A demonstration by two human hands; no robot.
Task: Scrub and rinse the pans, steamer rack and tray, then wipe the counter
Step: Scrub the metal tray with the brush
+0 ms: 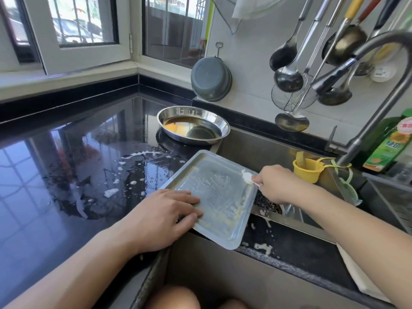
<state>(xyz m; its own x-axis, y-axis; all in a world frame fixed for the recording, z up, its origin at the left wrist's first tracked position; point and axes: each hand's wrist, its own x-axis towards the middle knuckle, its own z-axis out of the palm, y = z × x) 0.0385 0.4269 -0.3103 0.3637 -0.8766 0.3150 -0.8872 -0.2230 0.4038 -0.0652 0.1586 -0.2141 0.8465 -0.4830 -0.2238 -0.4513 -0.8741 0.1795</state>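
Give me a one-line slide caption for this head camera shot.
Left hand steadies a soapy metal tray over the sink edge while the right hand scrubs its corner.

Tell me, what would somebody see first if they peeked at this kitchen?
Most likely the soapy metal tray in the middle, tilted over the sink's edge: the left hand presses on its near corner while the right hand scrubs its far edge with a foamy white scrubber. Next, the wet black counter on the left, dotted with suds, and the round steel pan behind the tray.
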